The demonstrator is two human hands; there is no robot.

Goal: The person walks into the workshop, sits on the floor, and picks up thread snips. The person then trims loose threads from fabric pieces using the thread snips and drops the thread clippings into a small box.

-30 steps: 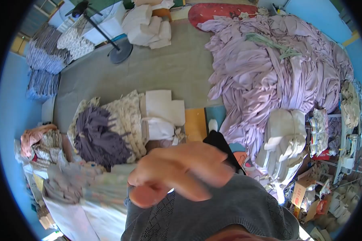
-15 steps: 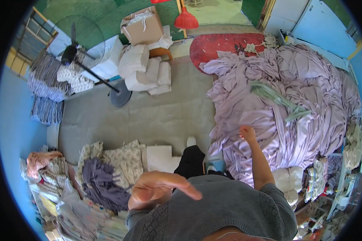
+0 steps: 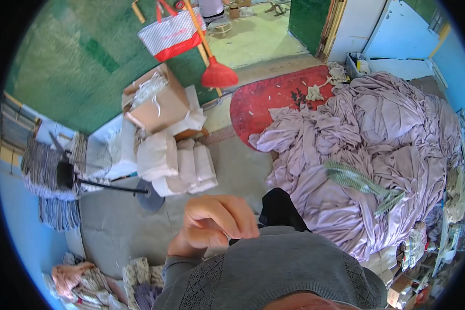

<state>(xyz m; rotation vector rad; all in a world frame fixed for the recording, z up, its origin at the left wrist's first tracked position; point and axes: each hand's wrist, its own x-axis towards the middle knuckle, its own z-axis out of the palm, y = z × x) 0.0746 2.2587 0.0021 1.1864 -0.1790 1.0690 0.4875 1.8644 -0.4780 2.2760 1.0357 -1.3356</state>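
Observation:
My left hand [image 3: 219, 222] is raised in front of my grey knit top [image 3: 289, 263], at the lower middle of the head view. Its fingers bend loosely, the thumb stands apart from the fingertips, and nothing shows in it. My right hand is out of sight. Ahead and to the right, a large heap of pale mauve fabric [image 3: 341, 206] covers the floor, with a green patterned strip of cloth [image 3: 361, 181] lying across it. My dark-clad leg [image 3: 279, 206] shows beside the heap.
Folded white bundles [image 3: 157, 157] lie beside an open cardboard box [image 3: 163, 106]. A black standing fan [image 3: 67, 175] is at left near stacked striped fabric [image 3: 44, 160]. Behind the heap lies a red mat [image 3: 253, 113]; a red plunger-shaped tool [image 3: 219, 75] is near the doorway.
The view has tilted up and shifted toward the doorway, bringing a checked bag into sight. My left hand's fingers have curled more. My right hand has left the view.

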